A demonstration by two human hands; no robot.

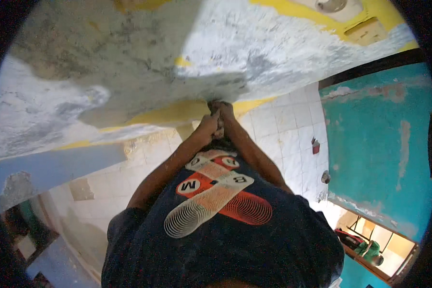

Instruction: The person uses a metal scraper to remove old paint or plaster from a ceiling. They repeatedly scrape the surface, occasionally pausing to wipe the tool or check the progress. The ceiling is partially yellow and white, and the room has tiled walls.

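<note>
My two hands meet in front of my chest, close to the lower part of a patchy wall [144,62] with grey, white and yellow areas. The left hand [208,126] is closed, with its fingers drawn in against the other hand. Just beside it and a little farther forward, my right hand [224,111] is closed too. Whatever they grip between them is hidden by the fingers. Both forearms reach forward from the sides of my dark printed shirt [216,249].
Below lies a pale tiled floor [293,120], with a small red thing [316,146] and a grey lump [325,176] on it. A peeling teal wall [369,139] stands at right, a blue band [77,165] at left. A rectangular recess [367,31] sits in the wall, top right.
</note>
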